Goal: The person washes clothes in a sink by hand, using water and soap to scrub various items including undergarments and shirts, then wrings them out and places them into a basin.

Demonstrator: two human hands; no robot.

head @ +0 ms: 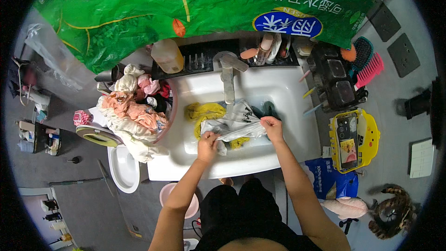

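A wet white garment (pixel 240 118) with dark lettering is stretched between my hands over the basin of a white washbasin (pixel 299 125). My left hand (pixel 208 144) pinches its near left edge. At the right end, my right hand (pixel 272 129) grips a gathered fold. Beneath and beside it lies a yellow cloth (pixel 205 112), partly covered by the garment. A dark green cloth (pixel 269 109) sits in the basin behind my right hand. Directly above the garment is the spout of a metal faucet (pixel 228 87); I cannot tell whether water runs.
Left of the basin, a pink tub (pixel 170 118) is heaped with clothes (pixel 136 111). A soap bottle (pixel 167 55) stands on the back ledge. Rightward are a black organizer (pixel 332 76) with brushes and a yellow basket (pixel 369 146) holding a phone (pixel 347 143). Green packaging (pixel 139 3) overhangs the back.
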